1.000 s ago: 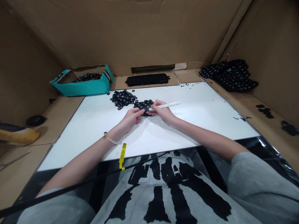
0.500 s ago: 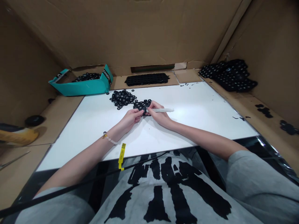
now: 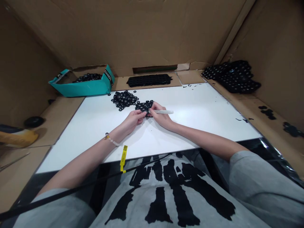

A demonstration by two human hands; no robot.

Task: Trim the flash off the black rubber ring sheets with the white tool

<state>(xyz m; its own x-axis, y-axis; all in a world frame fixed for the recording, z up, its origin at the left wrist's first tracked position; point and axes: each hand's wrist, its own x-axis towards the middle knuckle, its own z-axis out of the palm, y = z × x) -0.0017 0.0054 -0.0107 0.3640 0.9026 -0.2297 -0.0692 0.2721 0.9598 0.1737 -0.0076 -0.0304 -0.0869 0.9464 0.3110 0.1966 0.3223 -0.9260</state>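
A small sheet of joined black rubber rings (image 3: 142, 107) lies under my left hand (image 3: 134, 119), whose fingers pinch its near edge. My right hand (image 3: 160, 116) grips a white marker pen (image 3: 165, 111), with its tip against the sheet. My fingers hide the tip and part of the sheet. Just beyond my left hand, a loose heap of similar black rings (image 3: 123, 100) sits on the white board (image 3: 190, 126), apart from both hands.
A teal cardboard box (image 3: 82, 89) holds more black rings at the back left. A black ring mat (image 3: 149, 80) lies behind the board, and stacked sheets (image 3: 234, 76) sit back right. Cardboard walls surround the area. A cable with a yellow tag (image 3: 123, 158) crosses my lap.
The marker has swung and its far end has moved left, so less of it shows past my right hand. My right hand has shifted slightly left. The sheet stays in my left hand.
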